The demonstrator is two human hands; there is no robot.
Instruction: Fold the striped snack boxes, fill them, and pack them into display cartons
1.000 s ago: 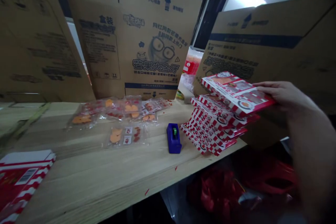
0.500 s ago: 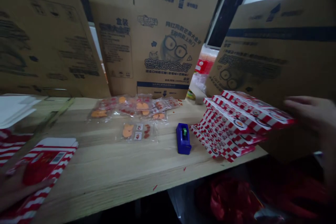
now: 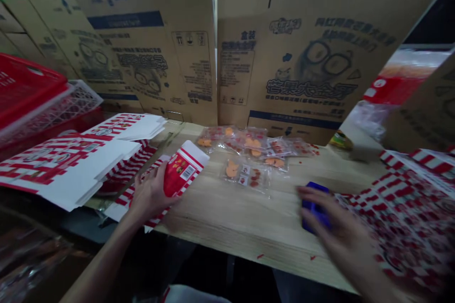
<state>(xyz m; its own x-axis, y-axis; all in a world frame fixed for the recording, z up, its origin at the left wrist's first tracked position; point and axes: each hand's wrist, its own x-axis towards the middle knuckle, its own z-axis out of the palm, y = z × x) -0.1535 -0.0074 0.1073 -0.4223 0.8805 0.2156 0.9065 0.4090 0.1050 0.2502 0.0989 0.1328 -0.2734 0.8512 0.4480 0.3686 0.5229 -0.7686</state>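
My left hand point(image 3: 151, 195) grips the top flat red-and-white carton point(image 3: 181, 171) of a small pile at the table's left front, lifting its far end. My right hand point(image 3: 332, 225), blurred by motion, hovers with spread fingers over the small blue tape dispenser point(image 3: 314, 210). Just right of it lies the stack of folded red-and-white striped boxes point(image 3: 408, 208). Several clear sachets with orange and red pieces point(image 3: 249, 151) lie in the middle of the wooden table point(image 3: 241, 222).
Large printed cardboard cartons point(image 3: 284, 57) stand along the back of the table. Piles of flat striped carton blanks point(image 3: 71, 161) and red and white plastic crates point(image 3: 39, 99) sit to the left. A red-labelled bag point(image 3: 394, 85) shows at the right.
The view has swung left. My right hand left the box stack and moved down over the blue dispenser. My left hand came into view and took hold of a flat carton.
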